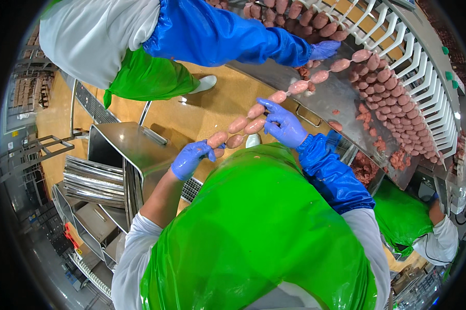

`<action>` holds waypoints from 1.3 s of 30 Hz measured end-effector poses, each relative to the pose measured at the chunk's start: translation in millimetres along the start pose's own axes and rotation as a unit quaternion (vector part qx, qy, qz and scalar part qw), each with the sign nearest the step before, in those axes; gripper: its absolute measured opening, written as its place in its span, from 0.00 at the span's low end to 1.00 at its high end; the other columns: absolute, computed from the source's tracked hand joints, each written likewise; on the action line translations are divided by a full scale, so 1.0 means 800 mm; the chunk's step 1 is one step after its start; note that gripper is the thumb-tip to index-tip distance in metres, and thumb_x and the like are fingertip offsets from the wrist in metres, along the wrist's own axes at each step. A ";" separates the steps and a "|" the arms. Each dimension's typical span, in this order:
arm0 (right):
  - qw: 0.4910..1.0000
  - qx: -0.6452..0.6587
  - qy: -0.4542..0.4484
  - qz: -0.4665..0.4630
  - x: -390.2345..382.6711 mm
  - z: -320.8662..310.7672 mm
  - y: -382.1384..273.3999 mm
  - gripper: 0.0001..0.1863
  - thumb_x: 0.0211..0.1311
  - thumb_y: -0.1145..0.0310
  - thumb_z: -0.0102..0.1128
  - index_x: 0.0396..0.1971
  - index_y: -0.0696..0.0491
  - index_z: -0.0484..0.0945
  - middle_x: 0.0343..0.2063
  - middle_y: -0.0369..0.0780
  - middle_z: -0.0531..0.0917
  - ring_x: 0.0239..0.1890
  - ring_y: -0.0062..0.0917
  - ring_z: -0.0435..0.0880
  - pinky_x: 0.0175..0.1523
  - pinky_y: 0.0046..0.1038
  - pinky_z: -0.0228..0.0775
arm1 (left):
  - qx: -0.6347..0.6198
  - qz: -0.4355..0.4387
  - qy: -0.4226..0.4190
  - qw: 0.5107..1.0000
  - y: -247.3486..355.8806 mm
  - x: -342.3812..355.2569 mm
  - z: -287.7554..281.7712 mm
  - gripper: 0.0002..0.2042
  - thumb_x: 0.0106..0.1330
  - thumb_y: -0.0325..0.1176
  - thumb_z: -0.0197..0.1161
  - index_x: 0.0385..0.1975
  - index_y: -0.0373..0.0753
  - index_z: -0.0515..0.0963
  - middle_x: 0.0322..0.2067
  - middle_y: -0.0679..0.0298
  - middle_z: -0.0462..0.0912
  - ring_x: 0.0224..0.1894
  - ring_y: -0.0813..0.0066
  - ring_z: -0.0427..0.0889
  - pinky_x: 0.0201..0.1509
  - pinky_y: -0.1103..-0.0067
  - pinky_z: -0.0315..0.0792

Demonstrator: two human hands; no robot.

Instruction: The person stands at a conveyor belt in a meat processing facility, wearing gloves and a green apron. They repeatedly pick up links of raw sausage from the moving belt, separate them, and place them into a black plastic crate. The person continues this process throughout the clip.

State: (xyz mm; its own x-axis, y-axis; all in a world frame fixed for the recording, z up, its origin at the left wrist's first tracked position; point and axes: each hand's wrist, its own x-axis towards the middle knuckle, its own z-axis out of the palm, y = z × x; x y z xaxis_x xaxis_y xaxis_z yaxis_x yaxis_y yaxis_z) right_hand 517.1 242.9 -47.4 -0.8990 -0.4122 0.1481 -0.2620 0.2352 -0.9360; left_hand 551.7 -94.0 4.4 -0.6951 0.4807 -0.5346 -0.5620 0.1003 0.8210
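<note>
A string of linked pink sausages (pixel 298 87) runs from the metal table down toward me and doubles into two strands between my hands. My left hand (pixel 192 159), in a blue-violet glove, is closed around the looped end of the string. My right hand (pixel 284 123), gloved alike and with a blue sleeve, has its index finger stretched beside the upper strand. Its other fingers are curled where the lower strand (pixel 255 125) meets them, so the grip itself is partly hidden. Below the hands, my green apron (pixel 264 222) fills the lower middle.
A co-worker's gloved hand (pixel 325 49) reaches across the metal table (pixel 341 108) near the string. Sausages hang in rows from a curved rack with white hooks (pixel 416 67). Loose meat (pixel 398 159) lies on the table. At left stands a metal cart (pixel 119 137) with shiny rods. Another person (pixel 403 212) is at right.
</note>
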 end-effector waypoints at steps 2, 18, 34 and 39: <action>1.000 -0.001 0.005 -0.029 0.000 0.004 0.001 0.07 0.58 0.72 0.56 0.25 0.60 0.78 0.57 0.49 0.75 0.59 0.42 0.76 0.59 0.35 0.70 | -0.075 -0.066 0.009 0.995 -0.039 0.010 -0.014 0.14 0.70 0.39 0.53 0.36 0.33 0.79 0.53 0.52 0.78 0.59 0.61 0.74 0.66 0.67 0.62; 0.997 -0.013 -0.038 0.067 -0.126 -0.097 0.004 0.13 0.62 0.63 0.56 0.38 0.56 0.82 0.37 0.44 0.83 0.42 0.36 0.83 0.50 0.34 0.75 | -0.029 -0.036 -0.218 0.975 0.127 0.269 0.278 0.19 0.74 0.43 0.46 0.34 0.33 0.76 0.30 0.57 0.80 0.27 0.70 0.80 0.35 0.76 0.76; 0.834 -0.380 0.132 0.377 -0.457 -0.467 0.080 0.15 0.53 0.62 0.64 0.41 0.48 0.79 0.34 0.48 0.83 0.37 0.44 0.83 0.41 0.34 0.74 | -0.116 0.243 -0.136 0.953 0.317 0.187 0.234 0.12 0.71 0.37 0.51 0.27 0.38 0.71 0.24 0.62 0.69 0.19 0.72 0.70 0.14 0.81 0.65; 0.866 -0.209 0.136 0.433 -0.484 -0.469 0.095 0.14 0.53 0.64 0.62 0.39 0.53 0.77 0.30 0.46 0.82 0.34 0.40 0.82 0.42 0.35 0.74 | 0.159 0.207 0.022 0.965 0.289 0.240 0.271 0.15 0.73 0.42 0.47 0.32 0.37 0.73 0.27 0.61 0.77 0.20 0.76 0.74 0.14 0.84 0.63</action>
State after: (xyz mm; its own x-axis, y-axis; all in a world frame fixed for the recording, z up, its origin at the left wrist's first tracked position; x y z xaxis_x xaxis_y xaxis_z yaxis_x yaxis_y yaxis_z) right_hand 713.8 750.5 -56.3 -0.8560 0.2881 -0.4292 0.4997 0.6735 -0.5446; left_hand 385.1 210.4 135.0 -0.8525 0.5008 -0.1498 -0.0708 0.1734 0.9823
